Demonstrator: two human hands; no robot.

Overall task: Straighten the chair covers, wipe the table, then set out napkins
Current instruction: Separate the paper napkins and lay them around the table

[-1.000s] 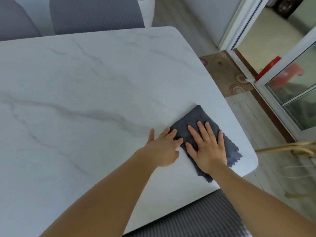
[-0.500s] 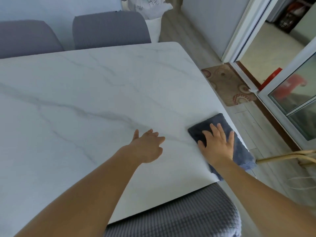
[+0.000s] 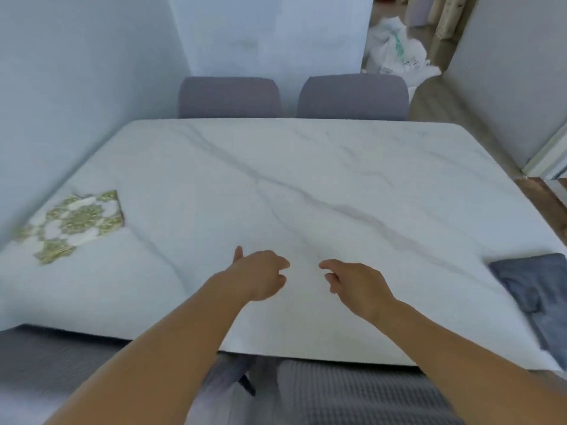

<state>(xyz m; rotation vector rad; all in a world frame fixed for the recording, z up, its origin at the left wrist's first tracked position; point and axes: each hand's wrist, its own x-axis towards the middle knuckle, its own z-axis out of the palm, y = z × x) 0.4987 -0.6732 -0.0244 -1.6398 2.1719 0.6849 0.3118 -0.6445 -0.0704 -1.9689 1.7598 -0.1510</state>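
Both hands hang empty with loosely curled fingers, left hand (image 3: 260, 276) and right hand (image 3: 357, 285), so reach left past your left fingertips, pinching one napkin (image 3: 75, 223) cleanly off the table (image 3: 306, 179).

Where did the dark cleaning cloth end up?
In the head view, the cloth lies bunched at the table's right edge, apart from the empty right hand.
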